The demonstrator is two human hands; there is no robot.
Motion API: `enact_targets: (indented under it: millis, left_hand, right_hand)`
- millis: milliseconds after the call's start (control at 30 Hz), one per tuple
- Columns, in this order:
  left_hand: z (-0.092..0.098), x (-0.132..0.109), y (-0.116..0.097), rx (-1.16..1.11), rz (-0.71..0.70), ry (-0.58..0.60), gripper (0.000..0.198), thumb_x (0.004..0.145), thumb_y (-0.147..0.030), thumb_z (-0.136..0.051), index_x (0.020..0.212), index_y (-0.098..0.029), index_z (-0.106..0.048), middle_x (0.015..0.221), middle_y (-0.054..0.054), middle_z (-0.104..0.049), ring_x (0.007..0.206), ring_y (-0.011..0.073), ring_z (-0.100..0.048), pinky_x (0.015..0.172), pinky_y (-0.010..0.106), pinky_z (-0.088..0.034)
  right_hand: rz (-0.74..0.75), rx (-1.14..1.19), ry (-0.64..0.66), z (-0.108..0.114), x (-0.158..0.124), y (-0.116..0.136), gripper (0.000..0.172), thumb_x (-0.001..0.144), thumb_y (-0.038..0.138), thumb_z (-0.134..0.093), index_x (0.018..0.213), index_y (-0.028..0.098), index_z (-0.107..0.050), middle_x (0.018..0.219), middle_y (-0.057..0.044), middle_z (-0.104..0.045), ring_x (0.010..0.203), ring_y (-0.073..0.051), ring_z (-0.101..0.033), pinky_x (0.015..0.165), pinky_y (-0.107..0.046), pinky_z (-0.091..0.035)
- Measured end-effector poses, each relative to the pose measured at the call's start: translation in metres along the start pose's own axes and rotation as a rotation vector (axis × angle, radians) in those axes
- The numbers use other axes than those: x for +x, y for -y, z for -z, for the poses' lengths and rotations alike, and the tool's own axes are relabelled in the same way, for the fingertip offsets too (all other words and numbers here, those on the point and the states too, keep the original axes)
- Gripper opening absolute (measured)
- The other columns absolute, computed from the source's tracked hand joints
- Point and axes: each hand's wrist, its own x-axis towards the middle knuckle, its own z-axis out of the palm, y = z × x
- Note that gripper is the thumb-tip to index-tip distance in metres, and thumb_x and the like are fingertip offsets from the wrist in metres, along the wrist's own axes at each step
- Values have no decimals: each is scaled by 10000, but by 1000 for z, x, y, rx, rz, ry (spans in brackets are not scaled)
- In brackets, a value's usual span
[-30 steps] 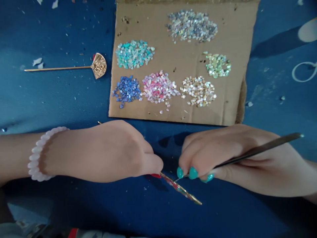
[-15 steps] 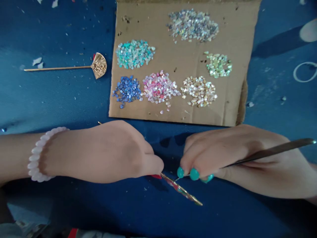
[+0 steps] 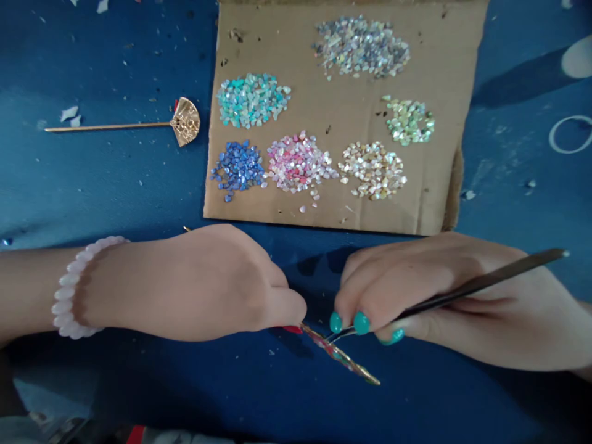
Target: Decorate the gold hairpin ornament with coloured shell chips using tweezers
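My left hand (image 3: 222, 287), with a beaded bracelet (image 3: 69, 290) at its wrist, is closed around a gold hairpin (image 3: 354, 362). The ornament end of the hairpin shows nearly edge-on, with red, pink and green bits on its face. A red piece shows by my thumb, and a gold tip pokes out behind the hand. Pinched in my right hand (image 3: 416, 296), whose nails are turquoise, are dark metal tweezers (image 3: 485, 280). Their fine tips touch or nearly touch the ornament's face; whether they grip a chip cannot be made out.
Ahead lies a cardboard sheet (image 3: 319, 213) bearing several piles of shell chips: grey, turquoise (image 3: 253, 100), blue (image 3: 238, 166), pink (image 3: 300, 161), cream (image 3: 374, 171) and green (image 3: 411, 122). Another gold fan-headed hairpin (image 3: 185, 122) lies left. A pale ring (image 3: 550, 134) lies right on the blue table.
The tweezers have shifted slightly left and tilted in my right hand, their back end moving left and up. My left hand and the hairpin have hardly moved.
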Motion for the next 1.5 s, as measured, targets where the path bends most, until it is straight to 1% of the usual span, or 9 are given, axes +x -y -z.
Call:
enact_targets:
  millis: [333, 500, 767, 933, 1033, 1167, 1300, 1433, 1500]
  left_hand:
    - [0, 2, -1, 32, -4, 8, 118, 823, -102, -647, 789, -187, -573, 623, -59, -492, 523, 103, -448, 452, 272, -188]
    - [0, 1, -1, 34, 0, 38, 129, 815, -90, -652, 791, -185, -568, 631, -61, -510, 533, 104, -474, 453, 267, -214]
    - [-1, 0, 1, 37, -20, -28, 121, 801, -87, -643, 774, -185, -577, 616, -59, -498, 518, 101, -461, 444, 284, -195]
    - [-1, 0, 2, 8, -39, -53, 113, 808, -95, -640, 781, -193, -591, 616, -48, -519, 518, 112, -475, 446, 300, -212]
    - [-1, 0, 2, 6, -34, -54, 125, 804, -83, -640, 785, -196, -590, 623, -46, -527, 524, 116, -484, 447, 299, -217]
    - [-2, 0, 2, -8, -14, -45, 161, 786, -49, -621, 787, -205, -582, 632, -47, -532, 533, 119, -494, 451, 290, -233]
    - [-2, 1, 0, -11, 17, -44, 171, 754, -49, -625, 757, -210, -567, 617, -55, -519, 502, 113, -475, 434, 292, -214]
    - [-1, 0, -1, 20, 10, -47, 163, 738, -61, -614, 729, -210, -547, 589, -56, -496, 469, 113, -430, 422, 307, -169]
    - [-1, 0, -1, 34, 9, -60, 168, 733, -54, -598, 705, -208, -535, 571, -53, -479, 456, 113, -408, 420, 312, -150]
  right_hand:
    - [-3, 30, -5, -2, 0, 0, 167, 849, 24, -575, 893, 182, -609, 823, -23, -700, 848, -101, -687, 764, -191, -590]
    - [6, 48, -20, -2, 0, 1, 126, 882, 73, -556, 901, 187, -608, 802, -32, -702, 837, -105, -693, 760, -206, -601]
    - [17, 16, -46, -5, 0, 3, 173, 885, 55, -544, 925, 208, -614, 788, -6, -705, 844, -98, -697, 752, -203, -599]
    - [7, 25, -72, -7, -5, 2, 157, 927, 131, -504, 925, 219, -634, 788, -22, -719, 814, -105, -701, 711, -212, -591]
    - [14, 16, -72, -6, -5, 1, 173, 948, 176, -474, 929, 226, -638, 779, -28, -721, 811, -118, -704, 714, -237, -598]
    - [4, -31, -71, -6, -2, 3, 150, 953, 193, -467, 918, 226, -609, 801, -34, -715, 820, -108, -698, 718, -215, -594]
    - [12, -101, -51, -4, 0, 5, 127, 966, 225, -441, 936, 227, -565, 818, -29, -683, 831, -99, -672, 757, -209, -583]
    - [11, -190, 39, -2, -2, 5, 98, 927, 144, -499, 951, 219, -557, 911, -38, -681, 920, -87, -654, 813, -166, -560]
    - [0, -189, 26, -2, -3, 5, 102, 921, 132, -513, 939, 220, -563, 917, -32, -690, 918, -74, -660, 802, -137, -554]
